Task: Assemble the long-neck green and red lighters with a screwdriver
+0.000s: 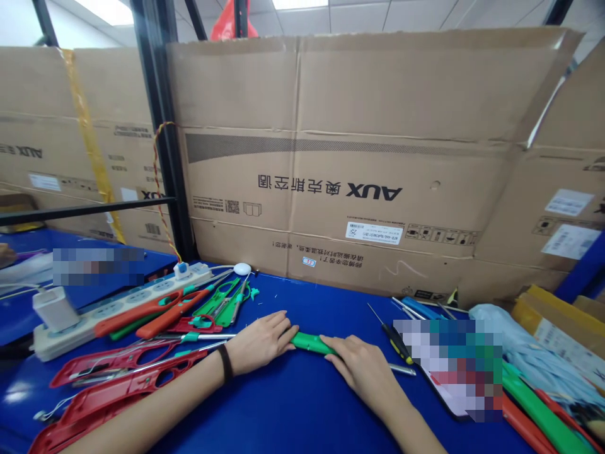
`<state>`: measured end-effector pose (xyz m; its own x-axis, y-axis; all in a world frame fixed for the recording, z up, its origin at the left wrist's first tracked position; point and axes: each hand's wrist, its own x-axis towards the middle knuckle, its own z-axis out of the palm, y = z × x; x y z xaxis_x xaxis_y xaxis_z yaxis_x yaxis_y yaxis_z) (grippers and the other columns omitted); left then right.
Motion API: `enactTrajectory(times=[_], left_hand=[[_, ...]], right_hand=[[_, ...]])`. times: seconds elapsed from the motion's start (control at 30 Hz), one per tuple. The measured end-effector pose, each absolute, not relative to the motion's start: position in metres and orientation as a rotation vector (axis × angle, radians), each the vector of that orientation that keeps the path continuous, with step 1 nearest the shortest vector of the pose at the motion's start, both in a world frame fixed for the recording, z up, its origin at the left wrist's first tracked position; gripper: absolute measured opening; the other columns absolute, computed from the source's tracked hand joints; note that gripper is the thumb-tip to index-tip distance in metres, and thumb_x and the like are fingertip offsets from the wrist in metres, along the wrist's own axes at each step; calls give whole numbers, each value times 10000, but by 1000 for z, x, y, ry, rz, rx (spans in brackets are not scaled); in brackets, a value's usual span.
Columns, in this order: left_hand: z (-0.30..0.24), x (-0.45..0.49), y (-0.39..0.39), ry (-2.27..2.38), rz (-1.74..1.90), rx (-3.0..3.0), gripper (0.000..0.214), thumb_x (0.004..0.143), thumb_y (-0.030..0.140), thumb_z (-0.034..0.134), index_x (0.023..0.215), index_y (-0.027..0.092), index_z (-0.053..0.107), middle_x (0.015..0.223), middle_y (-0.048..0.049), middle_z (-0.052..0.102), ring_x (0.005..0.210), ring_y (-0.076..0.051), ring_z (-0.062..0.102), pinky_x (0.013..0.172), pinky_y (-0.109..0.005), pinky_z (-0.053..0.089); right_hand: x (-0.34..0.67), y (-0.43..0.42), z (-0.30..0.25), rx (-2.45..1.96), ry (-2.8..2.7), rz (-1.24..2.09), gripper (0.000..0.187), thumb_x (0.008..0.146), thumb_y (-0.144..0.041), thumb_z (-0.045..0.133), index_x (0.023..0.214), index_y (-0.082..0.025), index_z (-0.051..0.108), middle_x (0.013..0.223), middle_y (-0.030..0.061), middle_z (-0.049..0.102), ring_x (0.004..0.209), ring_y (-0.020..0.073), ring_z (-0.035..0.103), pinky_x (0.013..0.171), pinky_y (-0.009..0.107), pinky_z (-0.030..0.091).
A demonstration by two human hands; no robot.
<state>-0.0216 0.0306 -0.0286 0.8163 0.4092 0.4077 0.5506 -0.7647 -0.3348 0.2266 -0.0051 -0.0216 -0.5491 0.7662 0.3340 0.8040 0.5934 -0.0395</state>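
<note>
Both hands are closed on a green long-necked lighter point(309, 342), which lies nearly level just above or on the blue table. My left hand point(267, 337), with a dark band at its wrist, grips the left end. My right hand point(359, 362) wraps the right end, and its fingers hide that part of the handle. A silver metal tube point(403, 369) sticks out beyond my right hand; it seems to belong to this lighter. Left of my left hand lie opened red lighter shells point(127, 384) with metal tubes and thin wires, partly behind my forearm.
Orange-red lighters point(174, 313) and green shell parts point(227, 302) lie near a white power strip point(127, 299). At right are a screwdriver point(397, 340), a blurred-out flat object point(454, 366), green lighters point(539, 403) and a bluish plastic bag point(520, 343). Cardboard point(331, 157) walls the back.
</note>
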Motion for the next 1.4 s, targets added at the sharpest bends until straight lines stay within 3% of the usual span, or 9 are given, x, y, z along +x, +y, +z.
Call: enactTrajectory(times=[0.27,0.43,0.53,0.67,1.0,1.13,1.27,1.4], left_hand=[[-20,-16,34,-695,-360,-2617,286,985,293,324,907,133,548,797,-85,580,731,-209,533,678,-306,449],[-15,-17,33,-704,-340,-2651,250,969,295,368,797,166,496,760,-54,567,702,-192,526,631,-282,420],[-9,-15,19,-734,-325,-2696,223,952,317,401,806,172,486,764,-43,583,689,-190,534,600,-281,404],[-1,0,-15,-869,-476,-2733,224,952,326,385,808,178,472,737,-30,588,633,-173,527,530,-273,358],[-16,51,-56,-1054,-827,-2896,295,908,372,440,667,207,473,553,-6,552,469,-143,502,441,-258,305],[-8,50,-62,-1300,-696,-2991,317,875,385,474,619,198,477,529,-6,546,438,-129,471,436,-254,259],[9,52,-66,-1602,-436,-3176,151,822,306,509,755,184,567,608,-11,583,480,-127,465,466,-242,261],[19,63,-65,-1756,-767,-3631,226,856,245,429,1046,166,523,784,-11,618,506,-95,425,504,-209,318]], right_hand=[[224,-2,-31,-1199,-2485,-305,285,944,-189,424,1194,-225,558,912,56,699,822,206,629,664,285,467],[227,-3,-24,-1173,-2484,-296,260,950,-226,428,1175,-237,558,859,35,691,800,195,620,666,280,443],[222,-8,-17,-1154,-2373,-373,206,951,-266,432,944,-225,634,723,16,658,691,179,596,628,281,400],[214,-15,-7,-1075,-2024,-662,413,941,-211,435,537,-197,520,489,-2,518,497,137,481,580,296,325],[229,-26,0,-700,-2013,-650,431,863,-33,334,482,-198,450,410,1,453,412,127,343,488,329,204],[227,-27,-1,-727,-2030,-588,439,857,-35,347,460,-190,450,393,-8,440,384,115,343,470,325,199],[213,-29,-2,-646,-2063,-605,433,844,-34,383,442,-188,435,371,-20,427,354,105,325,450,321,187],[213,-36,7,-536,-1939,-431,392,878,-48,325,552,-184,496,454,-5,504,427,122,421,478,298,272]])
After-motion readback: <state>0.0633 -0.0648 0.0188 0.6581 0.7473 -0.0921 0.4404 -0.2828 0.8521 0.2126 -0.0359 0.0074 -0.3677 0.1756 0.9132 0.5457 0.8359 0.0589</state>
